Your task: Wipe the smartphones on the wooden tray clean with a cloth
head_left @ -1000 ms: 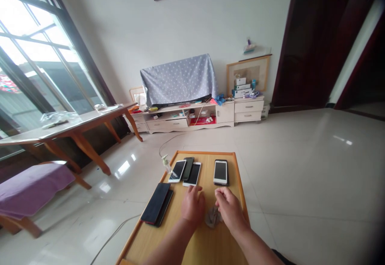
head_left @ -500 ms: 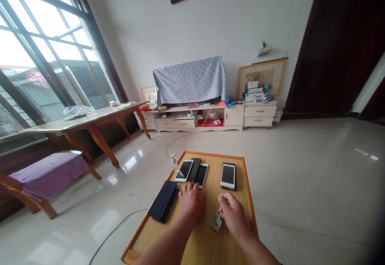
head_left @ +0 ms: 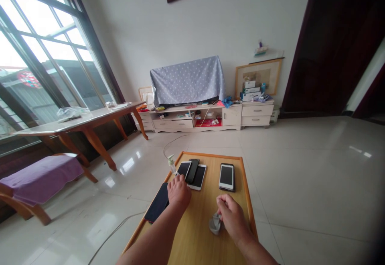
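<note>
My left hand (head_left: pixel 179 191) is over the left side of the wooden tray table, fingers reaching forward at the near end of a white phone (head_left: pixel 184 168). It overlaps part of a large dark phone (head_left: pixel 158 202). A black phone (head_left: pixel 193 171) lies partly on another white-framed phone (head_left: pixel 199 177) just beyond this hand. A clear pump bottle (head_left: pixel 172 164) stands by the left rim. My right hand (head_left: pixel 233 217) is closed on a small grey cloth (head_left: pixel 215 223), which hangs below the fingers. Ahead of it lies a white phone on a dark case (head_left: pixel 226 176).
The wooden table (head_left: pixel 192 241) has a raised rim. A cable (head_left: pixel 120 225) runs over the tiled floor at left. Beyond stand a long white cabinet (head_left: pixel 231 115) with a cloth-draped screen (head_left: pixel 186 81), a dining table (head_left: pixel 87 120) and a chair with a purple cover (head_left: pixel 45 174).
My left hand has moved left and slightly forward, from beside the white-framed phone to the left white phone's near end. My right hand stays nearly in place with the cloth.
</note>
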### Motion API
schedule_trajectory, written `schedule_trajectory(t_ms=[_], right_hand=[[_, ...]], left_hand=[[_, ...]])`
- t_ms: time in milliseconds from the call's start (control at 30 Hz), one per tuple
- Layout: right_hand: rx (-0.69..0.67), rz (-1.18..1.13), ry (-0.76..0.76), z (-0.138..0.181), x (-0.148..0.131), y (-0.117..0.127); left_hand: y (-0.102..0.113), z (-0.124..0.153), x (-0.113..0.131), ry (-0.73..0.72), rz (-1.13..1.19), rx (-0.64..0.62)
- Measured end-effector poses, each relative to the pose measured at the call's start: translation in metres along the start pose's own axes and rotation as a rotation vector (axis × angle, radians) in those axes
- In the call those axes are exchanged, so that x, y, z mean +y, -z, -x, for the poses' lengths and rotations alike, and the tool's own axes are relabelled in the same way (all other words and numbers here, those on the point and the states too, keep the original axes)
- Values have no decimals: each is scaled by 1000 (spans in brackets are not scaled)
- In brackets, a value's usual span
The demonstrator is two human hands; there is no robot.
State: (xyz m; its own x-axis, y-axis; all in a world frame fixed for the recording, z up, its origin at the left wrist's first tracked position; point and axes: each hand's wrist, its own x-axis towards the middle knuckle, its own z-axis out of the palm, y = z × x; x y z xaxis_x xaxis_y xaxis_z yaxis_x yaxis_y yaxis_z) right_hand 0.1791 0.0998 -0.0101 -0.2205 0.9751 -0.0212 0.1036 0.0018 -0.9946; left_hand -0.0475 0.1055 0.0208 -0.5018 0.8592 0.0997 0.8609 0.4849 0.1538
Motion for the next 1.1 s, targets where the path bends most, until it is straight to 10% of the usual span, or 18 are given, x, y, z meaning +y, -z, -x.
schedule_trajectory(t_ms=[500, 1100], right_hand=[[-25, 19, 6, -1, 2, -1], [-42, 24, 34, -3, 1, 0]], left_hand=[[3, -27, -14, -96, -80, -99], [18, -26, -25, 149, 349, 59]])
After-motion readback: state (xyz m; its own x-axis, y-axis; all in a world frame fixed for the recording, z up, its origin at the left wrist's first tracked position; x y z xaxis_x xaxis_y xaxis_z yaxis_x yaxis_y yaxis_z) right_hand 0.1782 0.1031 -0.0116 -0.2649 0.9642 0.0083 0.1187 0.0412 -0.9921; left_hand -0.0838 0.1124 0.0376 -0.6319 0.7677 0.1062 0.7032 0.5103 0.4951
